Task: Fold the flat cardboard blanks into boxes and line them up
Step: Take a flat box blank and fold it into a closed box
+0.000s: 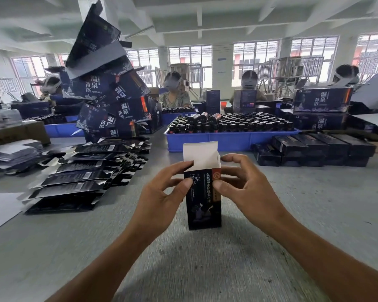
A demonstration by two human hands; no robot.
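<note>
Toward the left edge of the tabletop [314,214], flat blanks [74,182] are lying fanned in a stack. The left hand [162,197] is pinching the box [204,199] near its top, thumb on the front panel and fingers curling over the left rim. The box is standing upright near the middle of the tabletop, long axis vertical, mouth pointing up, white lid flap [201,154] rising at the back. The right hand [244,188] is gripping the opposite side in the same way. A hard squeeze is likely to crease the thin walls; pressing the lid down unevenly could tip the box. Finished boxes [314,151] are lying in a row toward the right edge.
</note>
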